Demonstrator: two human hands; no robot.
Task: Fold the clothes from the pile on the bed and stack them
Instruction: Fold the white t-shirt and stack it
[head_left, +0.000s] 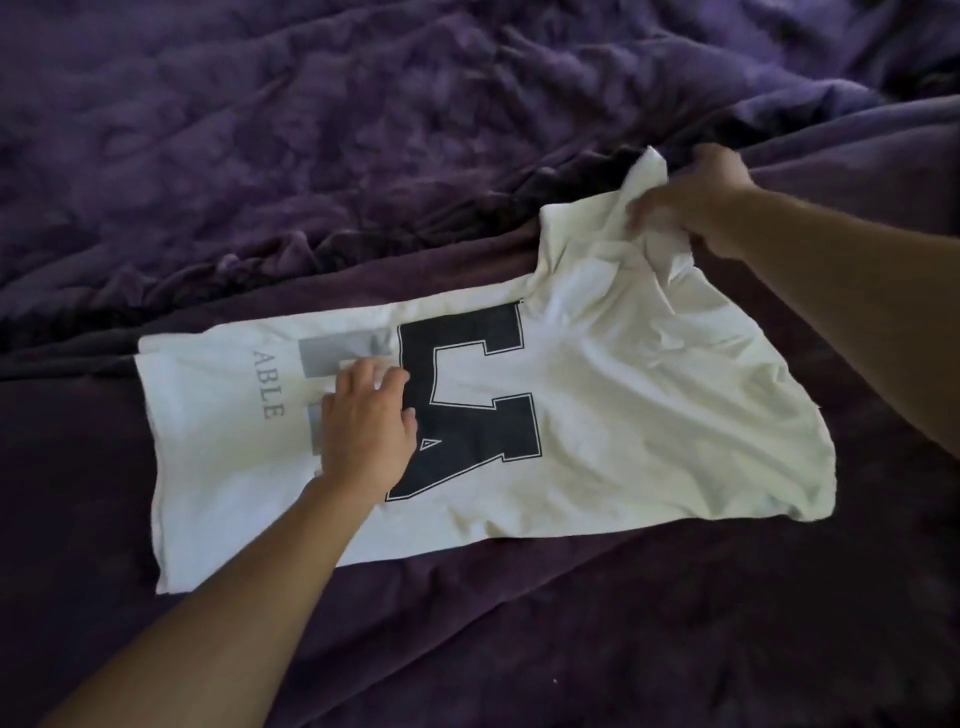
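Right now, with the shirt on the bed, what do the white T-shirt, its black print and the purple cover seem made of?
The white T-shirt looks like thin matte knit, probably cotton: it bunches softly where the right hand grips it. The black print seems flat ink: sharp edges, no sheen. The purple cover looks thick and soft, maybe fleece: broad puffy wrinkles.

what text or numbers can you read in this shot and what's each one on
"ABLE": faint grey letters, running sideways on the white t-shirt.
Big black block characters on the same shirt: sideways, partly under the left hand; one looks like "A", the rest I can't read for sure.
Nothing else legible.
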